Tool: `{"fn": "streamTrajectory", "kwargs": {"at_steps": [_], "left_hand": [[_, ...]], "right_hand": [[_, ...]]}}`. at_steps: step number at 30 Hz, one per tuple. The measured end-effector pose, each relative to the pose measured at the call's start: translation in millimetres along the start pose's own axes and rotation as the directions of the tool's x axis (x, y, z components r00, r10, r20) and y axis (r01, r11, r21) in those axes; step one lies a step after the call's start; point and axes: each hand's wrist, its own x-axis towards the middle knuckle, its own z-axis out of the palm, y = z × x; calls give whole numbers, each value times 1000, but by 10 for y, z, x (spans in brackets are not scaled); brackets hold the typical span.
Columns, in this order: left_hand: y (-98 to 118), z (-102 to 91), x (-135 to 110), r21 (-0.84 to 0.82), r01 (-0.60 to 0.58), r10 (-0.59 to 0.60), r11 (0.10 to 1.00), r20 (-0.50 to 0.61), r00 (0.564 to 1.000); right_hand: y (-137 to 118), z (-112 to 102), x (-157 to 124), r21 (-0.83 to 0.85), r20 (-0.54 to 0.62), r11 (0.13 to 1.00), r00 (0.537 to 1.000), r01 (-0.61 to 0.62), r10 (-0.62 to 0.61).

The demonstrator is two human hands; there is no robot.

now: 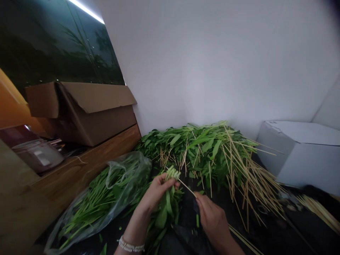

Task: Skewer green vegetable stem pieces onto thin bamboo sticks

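Observation:
In the head view my left hand [162, 186] is closed around a small bunch of leafy green stems [166, 212], its pale cut ends pointing up and the leaves hanging below. My right hand [212, 216] pinches a thin wooden skewer [188, 187]. The skewer's far tip meets the bunch by my left fingers; whether it has gone into the stems I cannot tell. Behind both hands lies a heap of leafy greens [196, 145], with many skewers [247, 173] sticking out of it on the right.
A clear plastic bag [117, 184] of loose green stems lies at the left. Beyond it an open cardboard box [101, 117] stands on a wooden ledge [106, 156]. A white box [297, 152] is at the right, with more loose skewers [318, 212] before it. A white wall rises behind.

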Motion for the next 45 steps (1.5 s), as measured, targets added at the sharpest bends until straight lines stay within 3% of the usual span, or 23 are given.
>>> {"fn": "streamTrajectory", "kwargs": {"at_steps": [2, 4, 8, 13, 17, 20, 22, 24, 26, 29, 40, 45], "left_hand": [[63, -59, 24, -100, -2, -6, 995, -80, 997], [106, -96, 26, -128, -4, -7, 992, -92, 996], [80, -93, -28, 22, 5, -5, 1000, -2, 1000], [-148, -99, -73, 192, 30, -52, 981, 112, 992], [-385, -53, -110, 289, 61, -142, 955, 267, 953], [-466, 116, -163, 348, 79, -199, 934, 324, 925], [-464, 276, -187, 335, 52, -142, 941, 249, 958], [-445, 432, -185, 320, -11, -21, 947, 98, 995], [-433, 550, -156, 325, -91, 98, 941, -5, 995], [-446, 632, -98, 319, -192, 214, 928, -37, 976], [-533, 655, -79, 269, -236, 283, 934, -151, 947], [-273, 533, 45, 202, -269, 313, 942, -233, 920]], "right_hand": [[8, -21, 18, 28, -6, 999, 999, -37, 38], [22, -37, 29, 84, -13, 991, 994, -106, 108], [64, -49, 37, 177, -68, 957, 967, -231, 246], [64, -71, 77, 231, -109, 925, 937, -301, 332], [36, -89, 113, 278, -113, 885, 902, -375, 417], [39, -79, 113, 292, -120, 862, 878, -415, 463], [51, -61, 96, 294, -122, 857, 873, -423, 472], [59, -38, 67, 301, -108, 863, 884, -406, 454], [56, -13, 38, 310, -79, 876, 908, -369, 411], [20, 19, 13, 309, -39, 894, 935, -324, 352], [-61, 77, 22, 224, -70, 968, 988, -116, 135], [-66, 84, 14, 115, -55, 992, 997, -52, 59]]}}
